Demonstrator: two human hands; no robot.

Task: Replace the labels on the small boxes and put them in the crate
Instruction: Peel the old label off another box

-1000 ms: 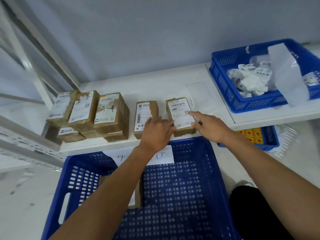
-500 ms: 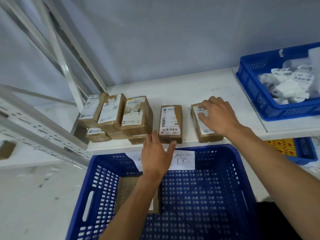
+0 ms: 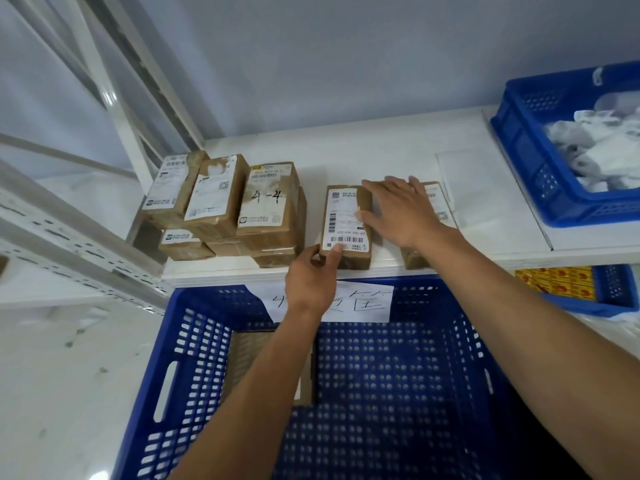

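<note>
Two small brown boxes lie side by side on the white shelf (image 3: 242,276). My left hand (image 3: 310,278) pinches the near left corner of the middle box (image 3: 346,206), thumb on its barcode label. My right hand (image 3: 403,211) lies flat with spread fingers over the right box (image 3: 437,202), its thumb touching the middle box's label. Below the shelf stands the large blue crate (image 3: 415,375) with a handwritten paper sign (image 3: 367,303). One brown box (image 3: 249,358) lies inside the crate, partly hidden by my left forearm.
A two-layer stack of labelled boxes (image 3: 214,199), one marked "4-4" (image 3: 268,199), fills the shelf's left end. A blue bin (image 3: 533,174) with crumpled white labels (image 3: 606,154) sits at the right. A lower bin (image 3: 613,289) holds yellow packs. White rack uprights (image 3: 121,81) rise at the left.
My left hand rose from the crate's far rim and took hold of the middle box's near end. My right hand slid left from the right box toward the middle box.
</note>
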